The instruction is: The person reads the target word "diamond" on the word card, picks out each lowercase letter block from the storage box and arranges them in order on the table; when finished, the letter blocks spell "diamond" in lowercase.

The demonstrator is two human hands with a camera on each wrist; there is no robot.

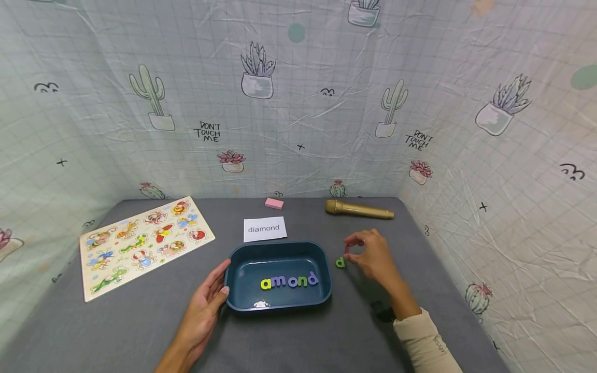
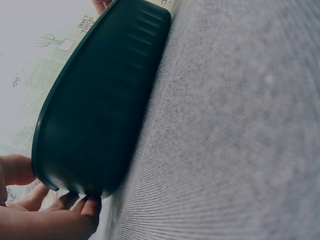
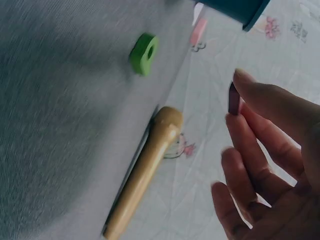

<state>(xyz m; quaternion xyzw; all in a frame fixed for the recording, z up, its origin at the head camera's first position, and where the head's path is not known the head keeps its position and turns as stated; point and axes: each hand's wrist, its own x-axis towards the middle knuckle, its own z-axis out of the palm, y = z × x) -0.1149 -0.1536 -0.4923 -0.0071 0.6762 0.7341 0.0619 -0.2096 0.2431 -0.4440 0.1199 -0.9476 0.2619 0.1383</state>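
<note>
A dark blue tray [image 1: 279,306] stands on the table, with letters spelling "amond" [image 1: 293,281] in its bottom. My left hand [image 1: 205,305] holds the tray's left end; in the left wrist view its thumb [image 2: 17,170] is at the rim and its fingers touch the end wall. Right of the tray, my right hand [image 1: 373,255] pinches a small thin red letter piece [image 3: 234,98] between thumb and fingertips, above the table. Its exact shape cannot be told edge-on. Just below and left of that hand lies a green letter d [image 1: 340,263].
A white card reading "diamond" [image 1: 265,229] lies behind the tray. Farther back are a pink block [image 1: 274,203] and a gold microphone [image 1: 359,209]. An insect-picture board [image 1: 144,243] lies at the left. Printed cloth [image 1: 298,103] hangs around the grey table [image 1: 280,342].
</note>
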